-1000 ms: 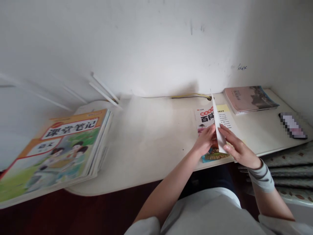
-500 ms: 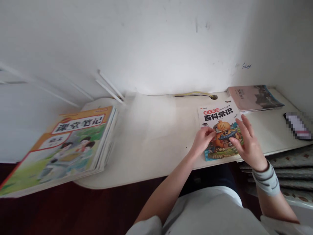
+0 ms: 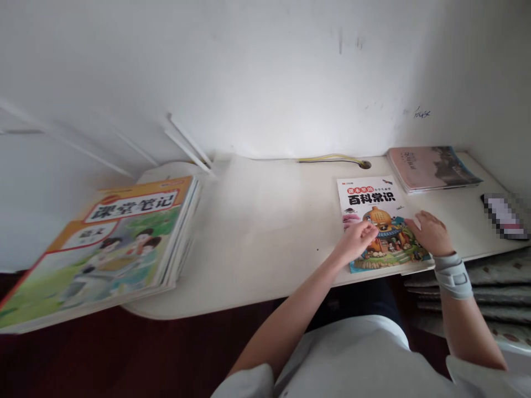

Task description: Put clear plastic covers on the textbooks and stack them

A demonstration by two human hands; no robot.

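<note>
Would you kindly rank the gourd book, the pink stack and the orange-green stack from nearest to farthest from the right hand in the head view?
From the right hand:
1. gourd book, immediately left
2. pink stack, behind it
3. orange-green stack, far left

Looks like a home, study corner; exact room can't tell. Evidence: white counter (image 3: 244, 271) against a plain white wall (image 3: 269, 72), wall scuffed and carrying a pen scribble (image 3: 422, 114). Cable hole (image 3: 366, 165) at the counter's back edge, yellow and dark wires (image 3: 329, 158) running to it. School-type reading: a stack of class-notes books (image 3: 124, 249) at left, a cartoon-cover book (image 3: 371, 196) at front, pink-cover books (image 3: 429, 168) at back right. Patterned folded fabric (image 3: 493, 283) below the right end, domestic-looking. Dark reddish floor (image 3: 103, 354).
</note>
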